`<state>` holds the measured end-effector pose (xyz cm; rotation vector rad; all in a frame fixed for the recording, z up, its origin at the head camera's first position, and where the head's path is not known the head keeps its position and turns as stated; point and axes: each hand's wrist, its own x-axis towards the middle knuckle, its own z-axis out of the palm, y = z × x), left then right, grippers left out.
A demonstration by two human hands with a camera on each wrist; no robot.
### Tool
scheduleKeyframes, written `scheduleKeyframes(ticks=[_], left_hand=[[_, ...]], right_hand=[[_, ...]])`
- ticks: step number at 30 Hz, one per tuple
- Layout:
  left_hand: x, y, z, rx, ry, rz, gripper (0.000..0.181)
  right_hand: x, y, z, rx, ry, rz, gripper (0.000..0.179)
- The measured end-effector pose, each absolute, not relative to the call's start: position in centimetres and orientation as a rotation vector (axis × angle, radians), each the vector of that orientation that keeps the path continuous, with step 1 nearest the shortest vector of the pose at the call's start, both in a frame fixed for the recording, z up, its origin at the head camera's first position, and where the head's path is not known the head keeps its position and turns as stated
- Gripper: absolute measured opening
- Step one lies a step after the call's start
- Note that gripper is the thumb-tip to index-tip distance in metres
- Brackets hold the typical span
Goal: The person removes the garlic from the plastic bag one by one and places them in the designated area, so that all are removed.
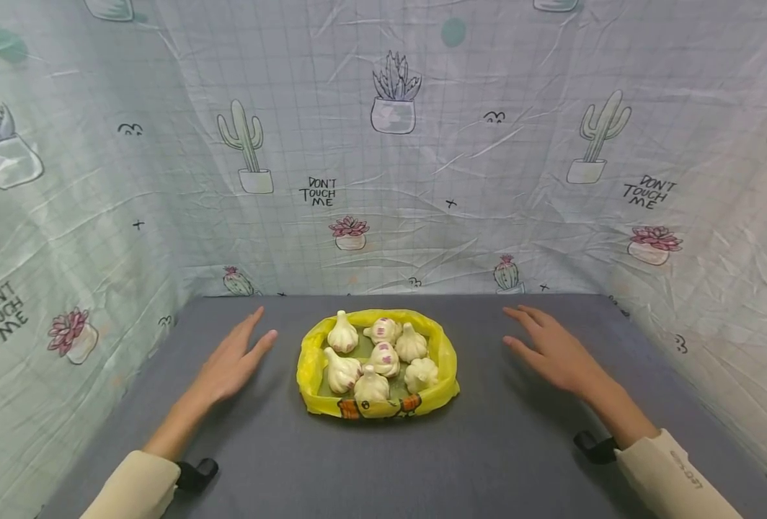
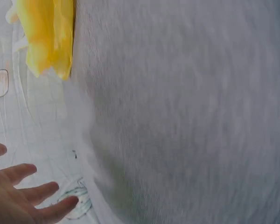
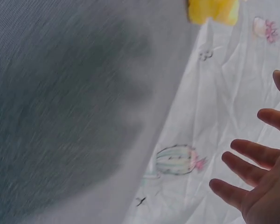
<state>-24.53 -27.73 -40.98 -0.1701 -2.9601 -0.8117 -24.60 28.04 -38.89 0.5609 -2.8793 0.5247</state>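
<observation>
A yellow plastic bag (image 1: 446, 360) with its rim rolled open sits in the middle of the grey table, an orange and black print on its front. Several whole garlic bulbs (image 1: 371, 386) lie inside, some with purple marks. To the left of the bag, my left hand (image 1: 231, 364) is held with fingers straight and thumb spread, holding nothing. On the other side my right hand (image 1: 555, 353) mirrors it, fingers extended and apart from the bag. Both wrist views show spread fingers, with the yellow bag (image 2: 42, 32) near the upper edge.
The grey table (image 1: 383, 468) reaches back to a hanging sheet (image 1: 448, 158) printed with potted cacti and lettering, which also covers both sides. A black strap mount (image 1: 197, 474) is on the left wrist and another black mount (image 1: 594, 447) on the right. Light sleeves cover both forearms.
</observation>
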Motion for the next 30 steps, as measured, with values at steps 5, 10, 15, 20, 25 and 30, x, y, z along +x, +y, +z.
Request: scheduleKeyframes(ticks=[5, 10, 15, 20, 25, 30], left_hand=[[-24.4, -26.6, -40.9, -0.201, -2.898, -0.989, 0.077], [-24.0, -25.4, -41.1, -0.191, -2.842, -1.145, 0.073], [-23.5, -24.2, -41.2, -0.187, -2.808, -1.359, 0.070], [-23.8, -22.8, -41.6, -0.150, -2.731, -1.627, 0.068], [-24.2, -21.6, -41.9, -0.098, -2.680, -1.748, 0.070], [-24.6, -20.7, -42.3, 0.008, -2.691, -1.774, 0.074]], right_hand=[[-24.2, 26.5, -38.4, 0.614, -2.835, 0.590, 0.061], [-24.0, 24.7, -38.1, 0.700, -2.787, 0.659, 0.056], [-23.8, 22.7, -38.1, 0.768, -2.758, 0.721, 0.054], [-23.6, 21.1, -38.2, 0.814, -2.721, 0.807, 0.052], [-23.7, 19.4, -38.7, 0.875, -2.685, 0.871, 0.051], [-23.8, 17.8, -39.1, 0.932, -2.669, 0.932, 0.050]])
